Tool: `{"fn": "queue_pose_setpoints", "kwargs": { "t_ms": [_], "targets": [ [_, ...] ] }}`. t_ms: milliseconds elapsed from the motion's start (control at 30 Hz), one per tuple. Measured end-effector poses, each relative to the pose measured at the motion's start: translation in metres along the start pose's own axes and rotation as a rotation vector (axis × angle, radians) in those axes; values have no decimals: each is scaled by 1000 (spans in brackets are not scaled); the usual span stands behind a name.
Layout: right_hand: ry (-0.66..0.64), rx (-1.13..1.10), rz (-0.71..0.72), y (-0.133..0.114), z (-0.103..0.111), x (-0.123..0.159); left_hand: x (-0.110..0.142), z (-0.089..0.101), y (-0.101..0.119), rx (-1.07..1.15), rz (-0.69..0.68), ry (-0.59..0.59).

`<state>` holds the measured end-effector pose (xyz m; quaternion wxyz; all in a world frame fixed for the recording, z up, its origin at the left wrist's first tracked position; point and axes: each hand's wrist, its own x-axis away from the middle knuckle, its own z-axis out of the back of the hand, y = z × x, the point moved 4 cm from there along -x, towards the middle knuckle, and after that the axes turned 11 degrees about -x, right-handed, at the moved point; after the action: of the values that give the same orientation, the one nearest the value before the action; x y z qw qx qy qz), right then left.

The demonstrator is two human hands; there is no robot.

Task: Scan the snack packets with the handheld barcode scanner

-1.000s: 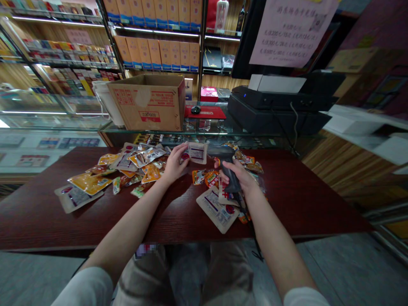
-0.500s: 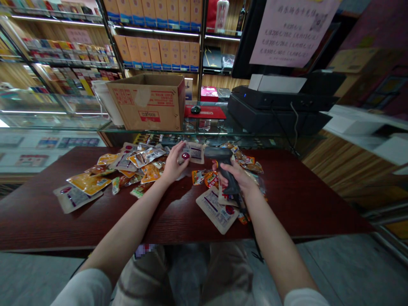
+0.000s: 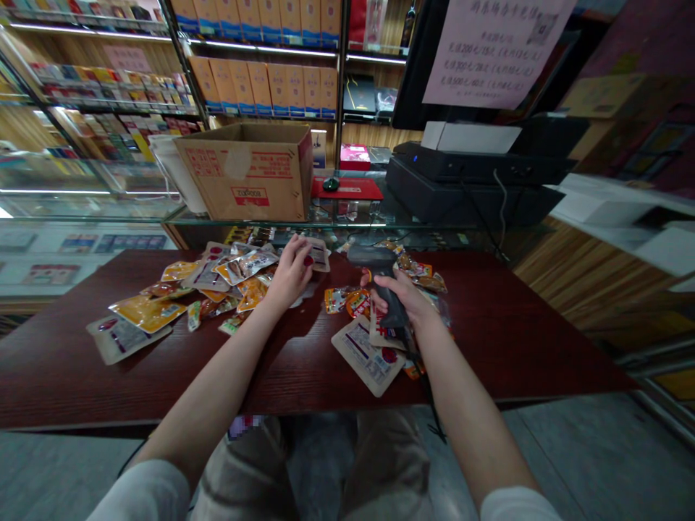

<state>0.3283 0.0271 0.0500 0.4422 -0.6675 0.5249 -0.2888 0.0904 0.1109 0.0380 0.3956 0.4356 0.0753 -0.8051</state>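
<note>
My left hand [image 3: 292, 273] has its fingers closed on a beige snack packet [image 3: 320, 255] with a dark red spot, partly hidden behind the fingers. Wrapped around the handle of a dark barcode scanner [image 3: 394, 307] is my right hand [image 3: 405, 295]; the scanner's head points left toward the packet. Below the scanner lies another beige snack packet [image 3: 369, 354], with small orange snack packets [image 3: 355, 300] beside it. Left of my left hand spreads a pile of mixed snack packets [image 3: 239, 271]. A yellow packet [image 3: 149, 311] overlaps a beige one [image 3: 124, 340] at the far left.
The dark red tabletop [image 3: 293, 376] ends close to my legs. Behind it are a glass counter [image 3: 184, 221], an open cardboard box [image 3: 255, 177], a mouse [image 3: 330, 184] on a red mat [image 3: 361, 189] and a black cash drawer [image 3: 461, 192]. The scanner's cable [image 3: 428, 391] hangs over the edge.
My left hand has moved slightly left with the beige snack packet, away from the scanner. My right hand holds the scanner almost still, and the view has shifted a little.
</note>
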Motion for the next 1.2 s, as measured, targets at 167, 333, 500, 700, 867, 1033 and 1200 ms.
{"fn": "queue_pose_setpoints", "kwargs": {
  "t_ms": [167,333,500,700,867,1033,1200],
  "targets": [
    [46,-4,51,-6,7,0,-3,18,-33,-216,215,15],
    [82,7,75,-10,14,1,3,41,-54,-453,430,-56],
    [126,13,99,-17,16,3,6,52,-49,-538,519,-1],
    [194,12,108,-24,23,5,-3,20,-7,-326,130,-190],
    [251,50,71,-30,40,9,16,-30,32,-33,-96,-607],
    [341,29,118,-34,56,12,25,-43,36,-74,-102,-684],
    [334,10,57,-29,52,10,25,-43,33,-28,-85,-667]
  ]
}}
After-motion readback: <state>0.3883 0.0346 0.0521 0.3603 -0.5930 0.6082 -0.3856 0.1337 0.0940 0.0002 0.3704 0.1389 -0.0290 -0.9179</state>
